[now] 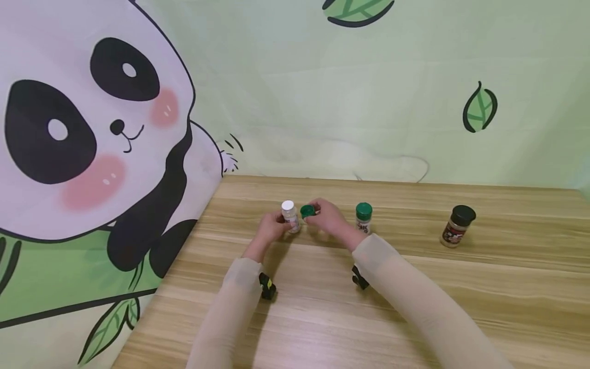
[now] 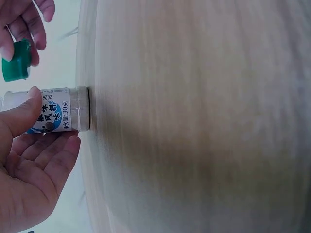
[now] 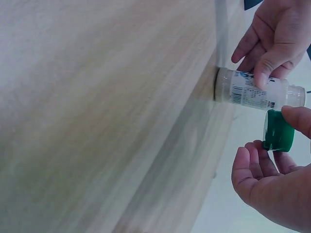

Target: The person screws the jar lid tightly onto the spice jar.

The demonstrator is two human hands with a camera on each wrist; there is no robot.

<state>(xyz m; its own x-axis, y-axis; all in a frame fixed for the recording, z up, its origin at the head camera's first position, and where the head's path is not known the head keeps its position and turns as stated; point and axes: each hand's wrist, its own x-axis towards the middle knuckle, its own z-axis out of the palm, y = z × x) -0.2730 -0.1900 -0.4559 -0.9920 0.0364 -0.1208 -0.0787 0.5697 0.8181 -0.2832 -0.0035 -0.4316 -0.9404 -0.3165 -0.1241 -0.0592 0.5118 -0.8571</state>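
Note:
My left hand (image 1: 271, 229) holds a small clear seasoning bottle (image 1: 289, 211) by its sides, thumb and fingers on the label. The bottle stands upright on the wooden table, and its top looks white in the head view. In the left wrist view the bottle (image 2: 56, 110) shows a blue-and-white label with printed characters. Just to its right, my right hand (image 1: 329, 219) pinches a green cap (image 1: 307, 211). In the right wrist view this cap (image 3: 279, 131) is off the bottle, held beside its uncapped neck (image 3: 295, 96).
A seasoning bottle with a green cap (image 1: 363, 211) stands behind the right forearm, partly hidden by it. Farther right is a jar with a black lid (image 1: 463, 215). A green cloth with a panda print (image 1: 295, 102) hangs behind the table (image 1: 313, 318).

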